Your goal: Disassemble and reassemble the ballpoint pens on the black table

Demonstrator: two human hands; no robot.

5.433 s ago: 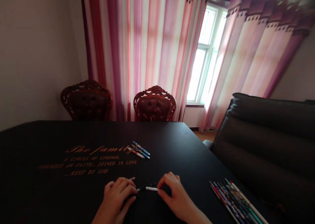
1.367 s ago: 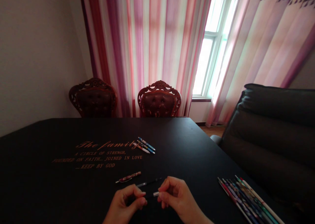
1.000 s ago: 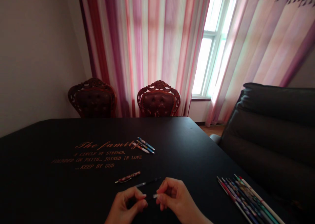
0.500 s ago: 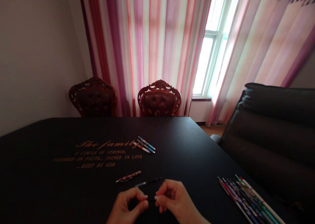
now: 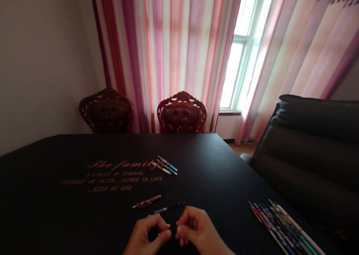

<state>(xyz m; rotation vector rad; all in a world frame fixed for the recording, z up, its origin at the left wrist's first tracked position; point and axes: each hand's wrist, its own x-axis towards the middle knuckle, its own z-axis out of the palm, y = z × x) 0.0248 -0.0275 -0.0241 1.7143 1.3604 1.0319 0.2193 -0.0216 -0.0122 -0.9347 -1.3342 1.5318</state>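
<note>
Low in the head view, my left hand (image 5: 148, 232) is closed in a pinch, thumb against forefinger. A tiny pale glint shows by its thumb, too small to name. Facing it across a narrow gap, my right hand (image 5: 198, 227) pinches too, its fingertips hiding whatever they hold. Just beyond the hands lies an ink refill (image 5: 169, 207), a thin tube, part clear and part dark. Left of that is a red patterned pen (image 5: 147, 201) with a pale tip and a clip.
Several pens (image 5: 165, 166) lie grouped farther up the black table (image 5: 207, 154). At the right edge, a row of many-coloured pens (image 5: 280, 225) lies side by side. A dark leather chair (image 5: 311, 150) stands right of the table, and carved chairs (image 5: 181, 113) stand behind it.
The small pale tip that showed at my right fingertips is now out of sight. My left hand has shifted slightly right, narrowing the gap. The pens and refill lie as before.
</note>
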